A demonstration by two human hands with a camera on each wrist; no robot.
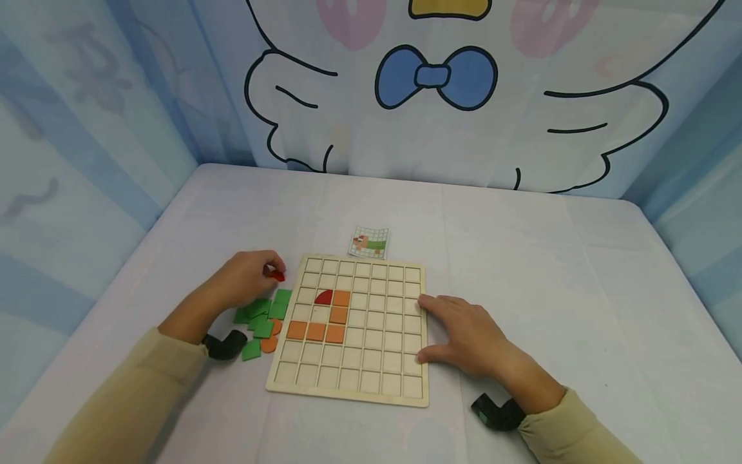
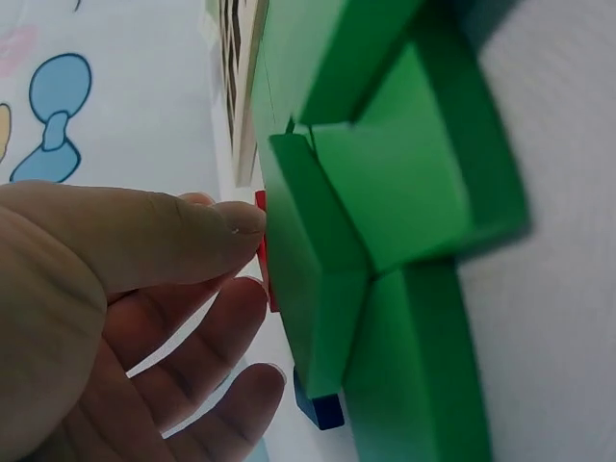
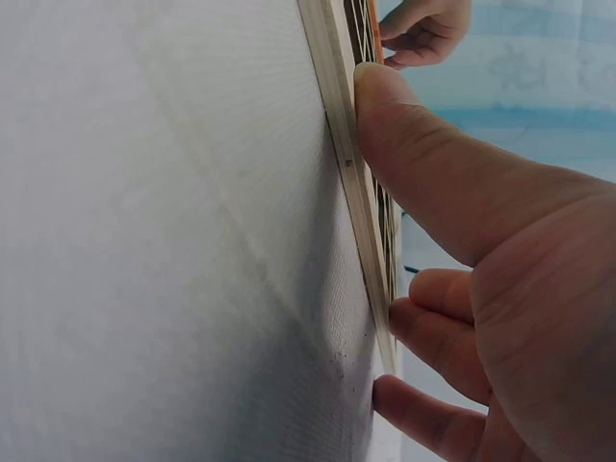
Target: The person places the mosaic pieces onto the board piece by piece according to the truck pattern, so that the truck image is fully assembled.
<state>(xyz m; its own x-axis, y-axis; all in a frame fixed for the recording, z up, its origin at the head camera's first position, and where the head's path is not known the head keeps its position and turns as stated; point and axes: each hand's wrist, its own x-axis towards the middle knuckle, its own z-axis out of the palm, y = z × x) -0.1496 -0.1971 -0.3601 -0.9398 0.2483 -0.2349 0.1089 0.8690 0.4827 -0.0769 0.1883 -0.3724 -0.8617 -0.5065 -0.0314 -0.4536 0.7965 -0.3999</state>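
Left of the wooden grid board, my left hand pinches a small red piece between thumb and fingers; the hand covers part of it. In the left wrist view the red piece shows as a thin edge behind green tiles. My right hand rests its thumb and fingertips, spread apart, against the board's right edge. Orange square tiles and a red quarter-round tile lie in the board's cells.
Several green square tiles and a few orange rounded pieces lie loose by the board's left edge. A dark blue piece shows beyond the green tiles. A small pattern card lies behind the board on the white table.
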